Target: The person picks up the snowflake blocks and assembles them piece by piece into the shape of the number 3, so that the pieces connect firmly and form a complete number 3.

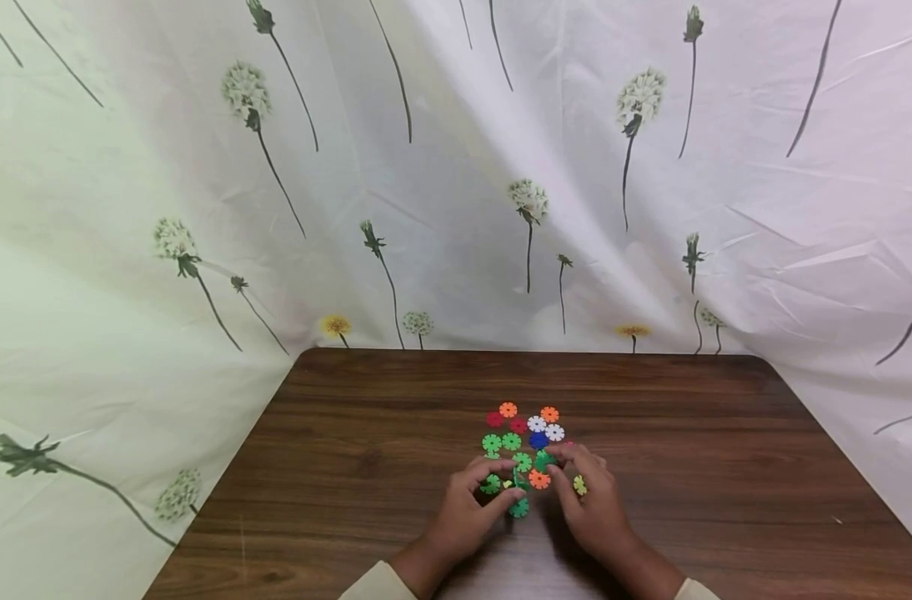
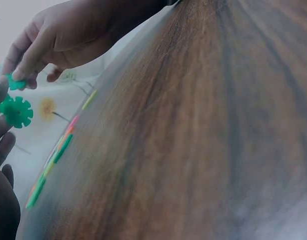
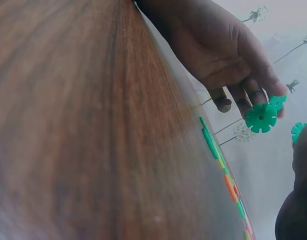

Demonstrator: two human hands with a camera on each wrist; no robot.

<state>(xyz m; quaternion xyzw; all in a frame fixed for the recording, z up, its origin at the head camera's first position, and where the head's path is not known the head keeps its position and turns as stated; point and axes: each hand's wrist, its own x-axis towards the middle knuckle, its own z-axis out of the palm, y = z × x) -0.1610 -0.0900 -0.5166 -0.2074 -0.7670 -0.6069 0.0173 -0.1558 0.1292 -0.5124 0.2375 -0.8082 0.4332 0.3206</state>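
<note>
My left hand [image 1: 467, 510] pinches green notched interlocking discs [image 3: 261, 119] between thumb and fingers. In the right wrist view, two of these discs stand at an angle and appear joined. Opposite it, my right hand [image 1: 594, 504] pinches another green notched disc [image 1: 544, 460] between thumb and forefinger. Both hands are raised a little above the table, fingertips facing each other with a small gap. Partly hidden by the left hand, a green disc [image 1: 490, 484] lies close to its fingers. An orange disc [image 1: 539, 479] lies between the hands.
On the brown wooden table [image 1: 336, 467], loose discs lie beyond the hands: orange [image 1: 508, 409], red [image 1: 495, 419], white [image 1: 554, 432], blue [image 1: 538, 440] and light green [image 1: 491, 443]. A yellow disc [image 1: 579, 484] is beside the right hand. A dandelion-print cloth [image 1: 456, 208] hangs behind the table.
</note>
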